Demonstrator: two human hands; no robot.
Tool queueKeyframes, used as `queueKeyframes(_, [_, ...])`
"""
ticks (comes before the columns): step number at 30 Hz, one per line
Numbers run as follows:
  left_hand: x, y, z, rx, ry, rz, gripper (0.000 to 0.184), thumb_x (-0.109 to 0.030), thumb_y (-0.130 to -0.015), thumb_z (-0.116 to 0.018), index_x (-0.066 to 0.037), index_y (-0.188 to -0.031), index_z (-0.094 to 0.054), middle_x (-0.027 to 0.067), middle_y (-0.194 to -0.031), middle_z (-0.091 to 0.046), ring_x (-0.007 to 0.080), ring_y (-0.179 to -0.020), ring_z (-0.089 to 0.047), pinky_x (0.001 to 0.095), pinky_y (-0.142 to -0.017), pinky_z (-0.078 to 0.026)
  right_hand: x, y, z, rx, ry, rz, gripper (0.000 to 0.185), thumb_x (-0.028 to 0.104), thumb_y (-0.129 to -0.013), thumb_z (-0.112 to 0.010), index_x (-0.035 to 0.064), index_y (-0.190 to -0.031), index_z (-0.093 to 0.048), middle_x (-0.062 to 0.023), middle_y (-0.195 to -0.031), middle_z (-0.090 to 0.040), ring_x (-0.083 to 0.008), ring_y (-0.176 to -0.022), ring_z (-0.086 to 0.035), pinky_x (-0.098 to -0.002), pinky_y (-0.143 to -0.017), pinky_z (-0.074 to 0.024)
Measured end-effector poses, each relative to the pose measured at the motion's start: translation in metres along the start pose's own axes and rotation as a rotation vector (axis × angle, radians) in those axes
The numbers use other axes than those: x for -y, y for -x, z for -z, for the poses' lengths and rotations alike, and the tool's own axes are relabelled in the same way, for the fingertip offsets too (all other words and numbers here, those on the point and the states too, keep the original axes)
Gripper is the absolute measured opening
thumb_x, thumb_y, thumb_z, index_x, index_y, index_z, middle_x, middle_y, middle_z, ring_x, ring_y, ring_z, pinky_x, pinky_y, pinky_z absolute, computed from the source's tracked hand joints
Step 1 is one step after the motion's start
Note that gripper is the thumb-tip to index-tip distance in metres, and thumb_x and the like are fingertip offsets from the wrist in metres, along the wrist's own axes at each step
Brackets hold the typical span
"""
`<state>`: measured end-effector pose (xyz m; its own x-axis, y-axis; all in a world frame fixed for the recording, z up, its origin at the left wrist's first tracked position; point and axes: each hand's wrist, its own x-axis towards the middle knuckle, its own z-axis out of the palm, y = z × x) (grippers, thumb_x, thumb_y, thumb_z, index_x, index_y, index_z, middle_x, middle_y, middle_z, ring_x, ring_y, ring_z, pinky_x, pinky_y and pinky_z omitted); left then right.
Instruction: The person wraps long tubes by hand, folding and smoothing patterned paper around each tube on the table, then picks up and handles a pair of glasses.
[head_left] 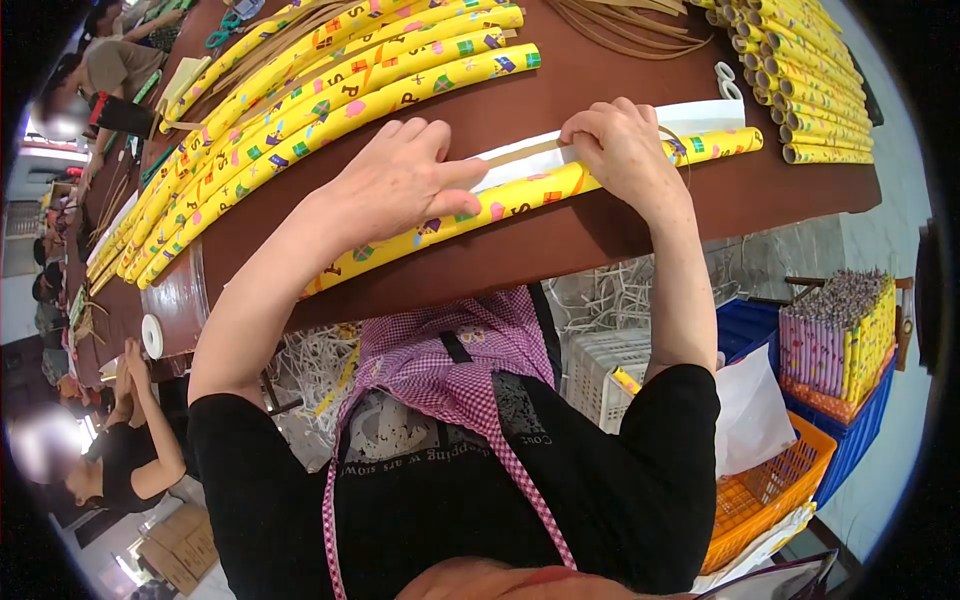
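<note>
A long yellow patterned paper roll point(520, 200) lies along the near edge of the brown table, with a white strip of its sheet and a tan strip showing on its far side. My left hand point(405, 180) rests over the roll and the strip's left part, fingers apart, thumb and index finger stretched to the right. Farther right, my right hand point(625, 150) bends its fingers down on the white strip; what its fingertips hold, if anything, is hidden. A thin tan strand curves beside that hand.
Long yellow rolls point(400, 85) lie at the left on the table point(600, 82); short tubes point(800, 90) are stacked back right. White tape rolls point(727, 80) lie nearby. Below right stand an orange basket point(775, 480) and blue crates point(845, 440). People sit at the left.
</note>
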<state>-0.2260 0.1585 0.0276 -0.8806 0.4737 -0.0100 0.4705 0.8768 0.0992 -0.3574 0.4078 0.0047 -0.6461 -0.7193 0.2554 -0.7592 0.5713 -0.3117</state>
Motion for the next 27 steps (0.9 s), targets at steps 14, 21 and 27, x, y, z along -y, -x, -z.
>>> queueKeyframes(14, [-0.013,-0.062,-0.003,0.037,0.062,-0.015,0.053,-0.058,-0.097,-0.046,-0.016,-0.121,-0.067,0.0139,-0.099,-0.054,0.0292,-0.099,-0.052,0.0407,-0.09,-0.042,-0.003,0.0,-0.003,0.004,0.003,0.014,0.015,0.011,-0.086,-0.06,0.0082,-0.086,-0.075,-0.0064,-0.086,-0.071,-0.0265,-0.09,-0.06,-0.0382,-0.09,-0.0405])
queueKeyframes(21, [-0.034,0.046,0.012,-0.134,0.07,0.147,0.043,-0.036,-0.084,-0.072,-0.005,-0.112,-0.061,0.0114,-0.101,-0.056,0.0296,-0.097,-0.054,0.0399,-0.086,-0.041,-0.001,0.001,0.0,0.027,-0.008,0.029,0.017,0.012,-0.087,-0.058,0.0073,-0.086,-0.075,-0.0074,-0.089,-0.071,-0.0262,-0.092,-0.06,-0.0377,-0.092,-0.04])
queueKeyframes(27, [-0.047,0.081,-0.001,-0.172,0.089,0.231,0.044,-0.015,-0.079,-0.076,0.0,-0.115,-0.056,0.0142,-0.105,-0.058,0.0324,-0.097,-0.055,0.0407,-0.086,-0.043,0.008,-0.003,0.006,0.124,0.03,-0.007,0.019,0.012,-0.088,-0.056,0.0062,-0.087,-0.074,-0.0085,-0.09,-0.071,-0.0261,-0.093,-0.06,-0.0377,-0.093,-0.0402])
